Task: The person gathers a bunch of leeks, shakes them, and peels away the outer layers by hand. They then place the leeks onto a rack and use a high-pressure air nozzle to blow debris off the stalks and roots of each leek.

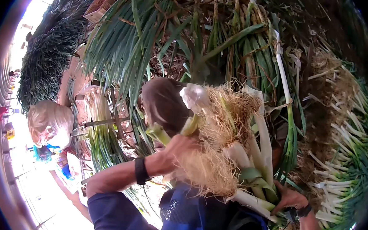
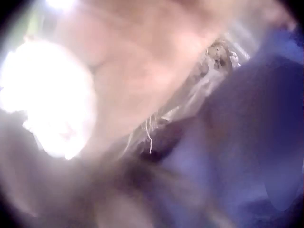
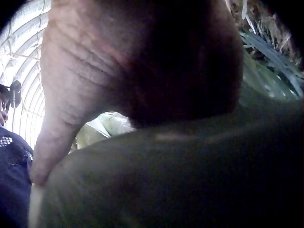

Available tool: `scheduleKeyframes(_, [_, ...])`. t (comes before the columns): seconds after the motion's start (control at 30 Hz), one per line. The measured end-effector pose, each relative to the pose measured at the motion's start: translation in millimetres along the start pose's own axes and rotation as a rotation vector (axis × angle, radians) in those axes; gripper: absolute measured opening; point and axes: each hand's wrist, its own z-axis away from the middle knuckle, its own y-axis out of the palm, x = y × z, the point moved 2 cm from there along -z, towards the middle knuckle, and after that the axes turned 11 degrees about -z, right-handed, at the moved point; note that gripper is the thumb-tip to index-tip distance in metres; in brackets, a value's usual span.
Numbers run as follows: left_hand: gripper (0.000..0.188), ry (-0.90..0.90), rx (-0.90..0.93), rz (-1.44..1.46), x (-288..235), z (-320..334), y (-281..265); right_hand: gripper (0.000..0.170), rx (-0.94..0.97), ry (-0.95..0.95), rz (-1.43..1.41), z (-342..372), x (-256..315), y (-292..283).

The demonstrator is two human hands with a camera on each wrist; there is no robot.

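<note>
A bundle of thick white leeks (image 1: 242, 154) with shaggy tan roots (image 1: 208, 169) lies across the person's lap. My left hand (image 1: 181, 153), with a dark wristband, is against the root side of the bundle; its fingers are hidden behind the roots. In the left wrist view, that hand (image 2: 137, 61) is large and blurred beside a glaring white bulb end (image 2: 52, 97). At the lower right end of the bundle, my right hand (image 1: 290, 197) grips the leeks with its thumb spread from the fingers. The right wrist view shows its thumb (image 3: 54, 147) over a broad green leaf (image 3: 142, 175).
Long green leaves (image 1: 125, 48) hang at the upper left. A row of leeks (image 1: 341, 166) lies on the ground at right, roots inward. Another bundle (image 1: 99, 122) stands at left, near another person (image 1: 50, 123) and a large dark green pile (image 1: 53, 52).
</note>
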Motion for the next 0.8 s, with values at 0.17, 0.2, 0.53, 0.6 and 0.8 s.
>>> scheduleKeyframes(0.17, [0.035, -0.425, -0.005, -0.178, 22, -18, -42, 0.138, -0.023, 0.013, 0.15, 0, -12, -9])
scheduleKeyframes(0.2, [0.03, -0.699, -0.018, 0.33, 29, -6, -64, 0.138, -0.034, 0.028, 0.181, 1, -11, -9])
scheduleKeyframes(0.53, [0.022, -0.726, -0.355, 0.609, 54, -28, -129, 0.136, -0.058, 0.063, 0.087, 1, -1, -4])
scheduleKeyframes(0.6, [0.028, -0.537, -0.349, 0.363, 45, -64, -93, 0.134, -0.006, -0.044, 0.035, 1, 0, -1])
scheduleKeyframes(0.8, [0.002, -0.226, -0.475, 0.066, 61, -86, -71, 0.134, -0.01, 0.022, 0.015, 5, 8, 2])
